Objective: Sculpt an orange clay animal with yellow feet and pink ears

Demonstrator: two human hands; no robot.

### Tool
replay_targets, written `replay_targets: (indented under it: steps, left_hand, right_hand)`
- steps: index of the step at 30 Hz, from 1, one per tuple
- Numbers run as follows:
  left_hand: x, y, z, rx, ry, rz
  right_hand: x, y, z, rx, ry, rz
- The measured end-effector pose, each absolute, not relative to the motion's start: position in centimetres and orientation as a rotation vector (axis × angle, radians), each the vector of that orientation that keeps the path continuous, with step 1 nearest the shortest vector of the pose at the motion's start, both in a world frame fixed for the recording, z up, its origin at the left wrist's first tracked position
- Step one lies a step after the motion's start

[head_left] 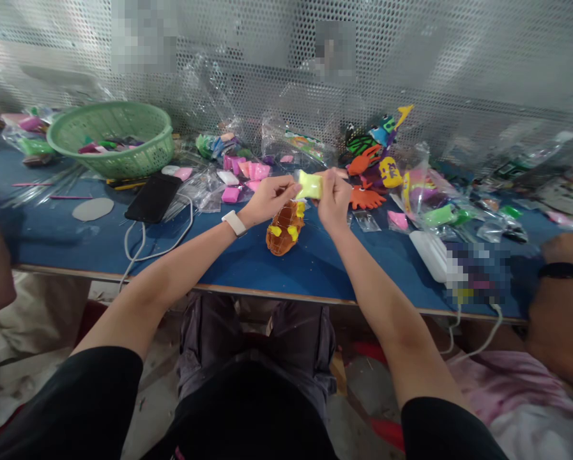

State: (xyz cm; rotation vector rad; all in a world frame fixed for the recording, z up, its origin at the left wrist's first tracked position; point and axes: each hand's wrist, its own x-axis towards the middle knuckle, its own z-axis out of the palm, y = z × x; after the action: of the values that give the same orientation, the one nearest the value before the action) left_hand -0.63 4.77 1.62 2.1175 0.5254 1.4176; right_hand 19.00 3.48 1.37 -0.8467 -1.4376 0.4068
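Green plastic, the basket [123,163] at left perhaps keeps small coloured bits [106,144] together. Beside it lies a phone [152,197], cabled. Centrally, the left hand [269,199] and right hand [335,200] pinch opposite ends of a yellow packet [310,186], likely for steadiness; just nearer, a brown model [282,236] rests on the counter [229,259], within reach. Orange figures [366,198] lie rightward, seemingly set aside.

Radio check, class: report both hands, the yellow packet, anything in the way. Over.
Left hand, right hand: pinching opposite ends of yellow packet. Brown model on blue table, nearer the person. No obvious obstruction.
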Motion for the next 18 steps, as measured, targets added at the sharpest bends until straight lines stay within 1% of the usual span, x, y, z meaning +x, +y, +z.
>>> replay_targets:
  steps: [4,7,16,18]
  left_hand:
    - [-0.8,5.2,1.7,2.101,0.521,1.485]
    - [-1.1,5.4,1.8,2.094,0.536,1.531]
    - [-1.2,5.6,1.3,2.071,0.597,1.545]
    - [-1.4,5.8,1.2,2.068,0.639,1.581]
  right_hand:
    - [19.0,4.8,0.6,-0.830,-1.317,0.552]
    - [19.0,5.6,0.0,-0.807,-1.339,0.604]
    - [19.3,5.8,-0.7,-0.748,-1.451,0.607]
    - [19.4,5.5,-0.4,-0.773,-1.499,0.558]
